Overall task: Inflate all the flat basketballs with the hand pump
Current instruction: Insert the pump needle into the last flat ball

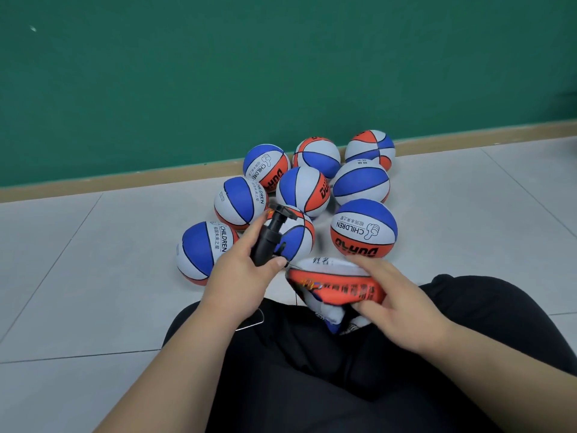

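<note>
My left hand (240, 273) grips a small black hand pump (268, 237), its handle end pointing up and away from me. My right hand (390, 295) holds a flat, folded basketball (334, 284) on my lap, thumb under its orange panel and fingers over the white top. The pump's lower end sits just left of the flat ball; a thin black line runs between them. Several round blue, white and orange basketballs (363, 228) lie on the floor in front of me.
I sit on a grey tiled floor (93, 276) with my legs in black trousers (312, 370). A green wall (218, 73) with a tan skirting board stands right behind the balls. A phone edge (249, 323) shows by my left thigh.
</note>
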